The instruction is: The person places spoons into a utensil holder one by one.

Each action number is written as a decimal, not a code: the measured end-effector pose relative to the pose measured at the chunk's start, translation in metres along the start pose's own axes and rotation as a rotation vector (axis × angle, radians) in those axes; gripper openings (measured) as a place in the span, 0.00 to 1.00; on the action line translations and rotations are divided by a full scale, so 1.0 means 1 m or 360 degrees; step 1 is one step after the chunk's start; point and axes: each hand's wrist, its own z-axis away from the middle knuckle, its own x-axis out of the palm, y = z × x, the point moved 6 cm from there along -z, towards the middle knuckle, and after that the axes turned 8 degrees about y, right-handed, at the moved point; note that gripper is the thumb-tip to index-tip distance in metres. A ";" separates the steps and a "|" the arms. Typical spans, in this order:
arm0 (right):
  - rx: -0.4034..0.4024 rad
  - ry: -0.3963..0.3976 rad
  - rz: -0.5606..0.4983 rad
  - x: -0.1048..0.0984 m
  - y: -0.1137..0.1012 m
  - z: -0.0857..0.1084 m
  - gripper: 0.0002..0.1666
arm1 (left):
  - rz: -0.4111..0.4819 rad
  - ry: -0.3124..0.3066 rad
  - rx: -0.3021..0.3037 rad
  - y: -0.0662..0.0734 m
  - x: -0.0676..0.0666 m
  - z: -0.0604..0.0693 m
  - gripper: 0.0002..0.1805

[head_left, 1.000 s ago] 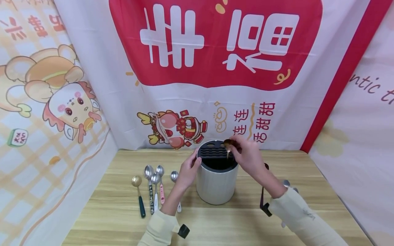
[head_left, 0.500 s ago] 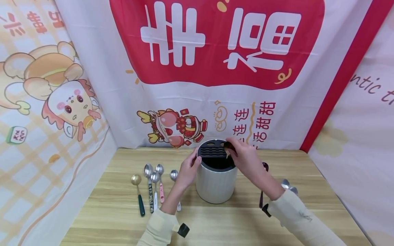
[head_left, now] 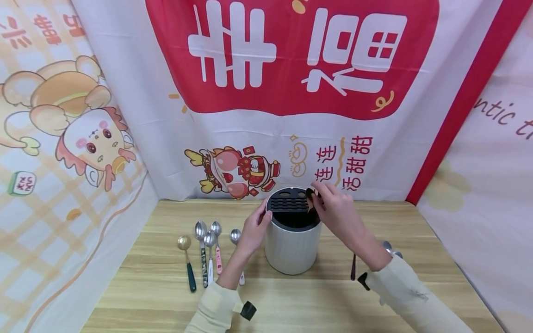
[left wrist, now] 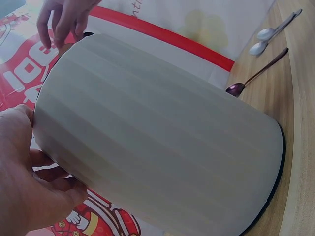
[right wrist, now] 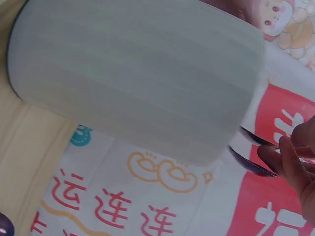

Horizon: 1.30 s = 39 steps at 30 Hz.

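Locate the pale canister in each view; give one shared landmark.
Head: pale canister, just right of and below centre.
Left wrist: canister large, aslant across the middle.
Right wrist: canister large, upper left.
Shared landmark: right hand, near the canister's top end in all three.

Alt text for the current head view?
A person's left grip holds a pale round container with a black slotted top; the right grip pinches what looks like a dark spoon at that top. Five spoons lie at left on a wooden table, more spoons at right.
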 end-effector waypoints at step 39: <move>0.0702 -0.0248 0.0002 -0.007 0.117 0.059 0.09 | 0.0051 0.0001 -0.0024 -0.003 0.001 -0.001 0.29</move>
